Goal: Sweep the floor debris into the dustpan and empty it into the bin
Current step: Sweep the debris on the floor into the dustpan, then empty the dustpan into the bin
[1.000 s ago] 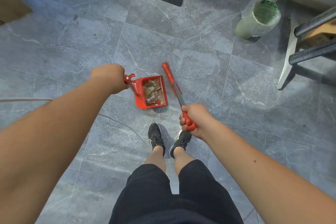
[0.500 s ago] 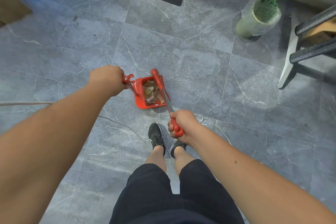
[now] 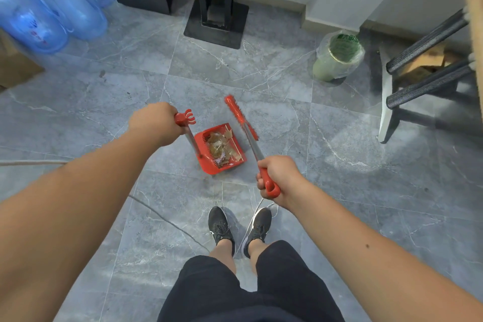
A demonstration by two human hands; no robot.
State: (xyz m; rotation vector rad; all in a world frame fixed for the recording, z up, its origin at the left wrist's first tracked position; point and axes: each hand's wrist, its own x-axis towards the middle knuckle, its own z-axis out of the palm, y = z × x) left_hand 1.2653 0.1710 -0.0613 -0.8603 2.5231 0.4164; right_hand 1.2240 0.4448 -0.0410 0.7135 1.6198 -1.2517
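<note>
At the far left, blue water bottles [image 3: 49,8] are blurred and partly cut off by the frame edge. The left hand [image 3: 154,123] has its grip closed around the top of the red dustpan handle [image 3: 184,119]. The dustpan [image 3: 209,165] hangs below and to the right of this hand, and holds brown debris [image 3: 220,148]. To the right, the right hand [image 3: 278,180] has its grip closed around the red broom handle [image 3: 269,184]; the broom head [image 3: 239,116] points away, beside the dustpan and apart from it. I cannot tell if it touches the floor [image 3: 339,165]. The bin [image 3: 338,56], lined with a clear bag, stands far right near a chair [image 3: 423,73]; its contents are hard to see.
</note>
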